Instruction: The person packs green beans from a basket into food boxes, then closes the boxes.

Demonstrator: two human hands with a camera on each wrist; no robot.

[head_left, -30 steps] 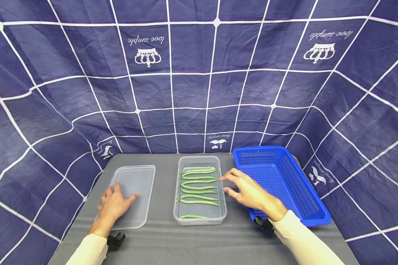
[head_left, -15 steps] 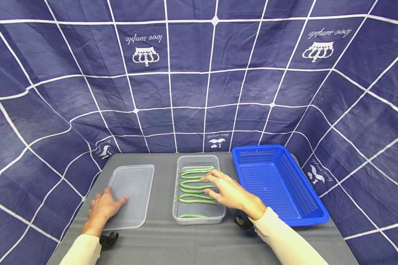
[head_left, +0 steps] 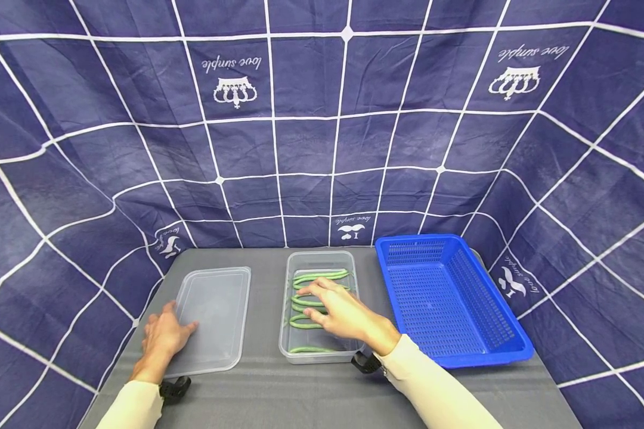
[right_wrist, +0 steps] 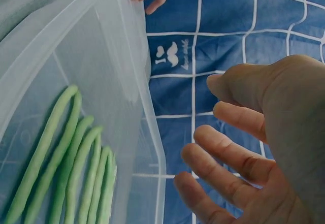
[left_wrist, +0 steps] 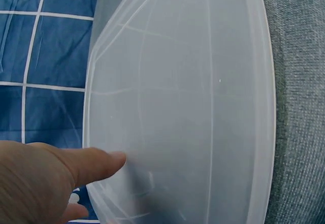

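My right hand (head_left: pixel 343 311) hovers over a clear plastic food container (head_left: pixel 322 358), fingers loosely bent and nothing between them. Long green beans (head_left: pixel 320 276) lie crosswise in a row along its bottom, and one lies apart (head_left: pixel 311 350) near the front wall. In the right wrist view the fingers (right_wrist: pixel 218 178) are spread beside the container's wall. At the left, my left hand (head_left: pixel 163 339) is at the left edge of a flat translucent lid (head_left: pixel 214 319). The left thumb (left_wrist: pixel 101 165) reaches over the lid's rim, its other fingers mostly hidden in the left wrist view.
A blue perforated plastic basket (head_left: pixel 429 304) stands right of the container, with no beans visible in it. Grey cloth (head_left: pixel 263 387) covers the table. A blue checked cloth (head_left: pixel 311 143) hangs behind and at both sides.
My right hand has moved left from beside the basket to over the beans. My left hand has shifted left, from over the lid toward its left edge.
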